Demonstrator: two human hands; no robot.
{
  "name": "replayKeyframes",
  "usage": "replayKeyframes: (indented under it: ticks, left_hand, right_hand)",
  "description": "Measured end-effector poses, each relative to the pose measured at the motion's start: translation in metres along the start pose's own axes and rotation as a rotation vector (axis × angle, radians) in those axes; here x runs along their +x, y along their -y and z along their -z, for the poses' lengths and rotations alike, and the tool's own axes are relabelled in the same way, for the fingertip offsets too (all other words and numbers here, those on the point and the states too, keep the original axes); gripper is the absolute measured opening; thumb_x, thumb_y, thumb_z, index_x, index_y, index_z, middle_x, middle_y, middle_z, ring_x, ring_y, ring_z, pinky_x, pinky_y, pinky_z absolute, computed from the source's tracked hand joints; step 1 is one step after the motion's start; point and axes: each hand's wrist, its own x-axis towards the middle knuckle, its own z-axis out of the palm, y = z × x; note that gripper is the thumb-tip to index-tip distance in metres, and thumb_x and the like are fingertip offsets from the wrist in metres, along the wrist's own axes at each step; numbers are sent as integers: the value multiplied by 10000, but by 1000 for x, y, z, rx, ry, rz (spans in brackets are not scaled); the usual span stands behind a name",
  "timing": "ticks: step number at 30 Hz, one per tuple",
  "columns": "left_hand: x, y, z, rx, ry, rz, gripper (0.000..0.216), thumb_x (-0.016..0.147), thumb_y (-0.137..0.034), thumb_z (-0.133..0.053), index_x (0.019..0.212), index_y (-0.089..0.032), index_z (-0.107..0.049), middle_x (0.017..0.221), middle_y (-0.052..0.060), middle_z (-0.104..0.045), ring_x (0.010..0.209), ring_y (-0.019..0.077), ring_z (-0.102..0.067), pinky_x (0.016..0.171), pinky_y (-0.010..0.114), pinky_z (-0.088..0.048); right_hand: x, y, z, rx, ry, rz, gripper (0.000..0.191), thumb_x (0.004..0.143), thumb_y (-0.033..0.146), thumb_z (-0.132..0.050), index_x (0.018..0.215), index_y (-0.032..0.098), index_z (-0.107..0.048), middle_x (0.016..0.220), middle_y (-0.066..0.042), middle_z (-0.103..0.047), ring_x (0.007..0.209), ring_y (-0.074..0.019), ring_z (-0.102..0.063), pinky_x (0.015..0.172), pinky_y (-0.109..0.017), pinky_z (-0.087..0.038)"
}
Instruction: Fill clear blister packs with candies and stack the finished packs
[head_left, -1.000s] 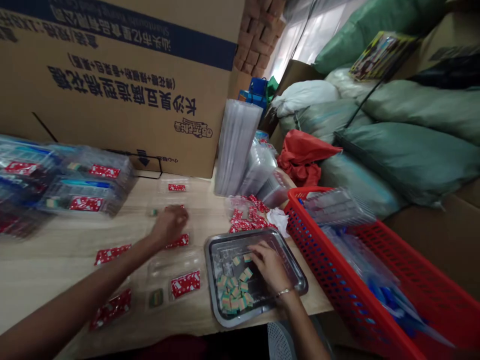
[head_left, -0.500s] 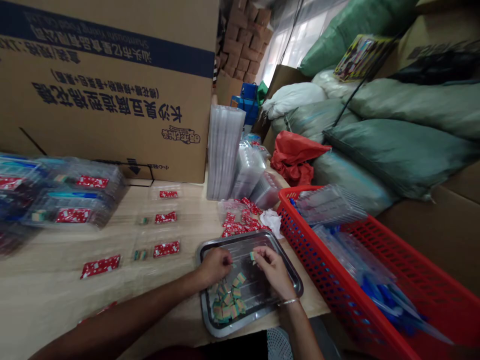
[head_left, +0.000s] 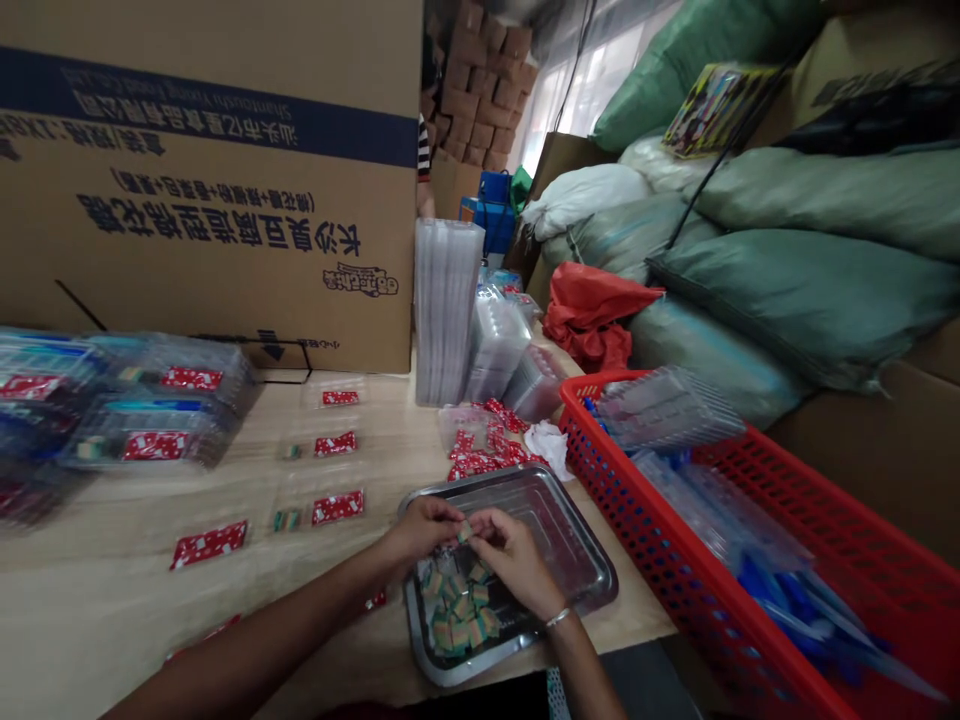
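Observation:
Both of my hands meet over a metal tray point(head_left: 577, 560) at the table's near edge. My left hand point(head_left: 420, 530) and my right hand point(head_left: 510, 560) pinch one small striped eraser point(head_left: 465, 531) between their fingertips. A pile of several such erasers point(head_left: 457, 612) lies in the tray below my hands. Clear blister packs with red cards point(head_left: 337, 507) lie in a row on the table to the left.
A red plastic basket point(head_left: 750, 610) holding clear packs and blue pens stands on the right. Loose red cards point(head_left: 487, 450) lie behind the tray. Stacks of clear trays point(head_left: 446, 310), a big cardboard box point(head_left: 210, 180) and filled packs point(head_left: 142, 420) line the back and left.
My left hand came back from the blister packs on the table to the tray. Both hands then closed together on one eraser. The camera shifted slightly.

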Motion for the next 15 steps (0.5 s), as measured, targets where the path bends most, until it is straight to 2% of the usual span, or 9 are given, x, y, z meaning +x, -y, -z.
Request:
replayKeyframes:
  ticks: [2,4,6,11,13,15]
  left_hand:
    - [1,1,-1,-23,-11,17,204,449,-255,-753,596,-146,-663,502,-44,-586,453,72,-488,524,212,-413]
    - [1,1,-2,-43,-24,25,186,456,-239,-732,599,-146,-660,493,-47,-581,444,68,-484,512,206,-405]
    - [0,0,-1,-58,-47,26,180,471,-241,-713,614,-149,-656,499,-51,-580,445,68,-491,504,202,-403]
    - [-4,-4,-1,-49,-86,7,159,476,-208,-703,613,-145,-653,514,-49,-596,459,72,-514,507,196,-411]
    - [-7,-5,-2,-43,-77,9,146,495,-212,-703,619,-148,-659,521,-46,-608,472,81,-534,522,201,-427]
    - [-9,-6,-3,-42,-62,20,148,512,-226,-708,634,-154,-663,544,-41,-625,491,94,-562,546,215,-450]
  right_hand:
    - [-1,-1,1,-101,-49,-5,85,739,240,-548,783,188,-599,709,-5,-612,652,-149,-558,602,-245,-414]
    - [-1,-3,2,-198,-177,3,68,728,217,-541,754,194,-600,702,-4,-592,659,-152,-549,614,-253,-410]
    - [-2,-6,4,-132,-262,-34,69,714,257,-575,717,195,-604,681,-4,-580,653,-156,-546,619,-262,-423]
    - [-4,0,3,538,-132,-289,315,600,421,-740,781,189,-630,712,7,-602,579,-114,-556,579,-250,-478]
    - [-4,6,0,601,-111,-300,337,576,422,-768,781,186,-640,720,8,-615,573,-101,-560,576,-237,-481]
    - [-3,12,-4,530,-90,-272,321,574,424,-769,745,179,-650,686,6,-624,565,-103,-560,553,-230,-479]
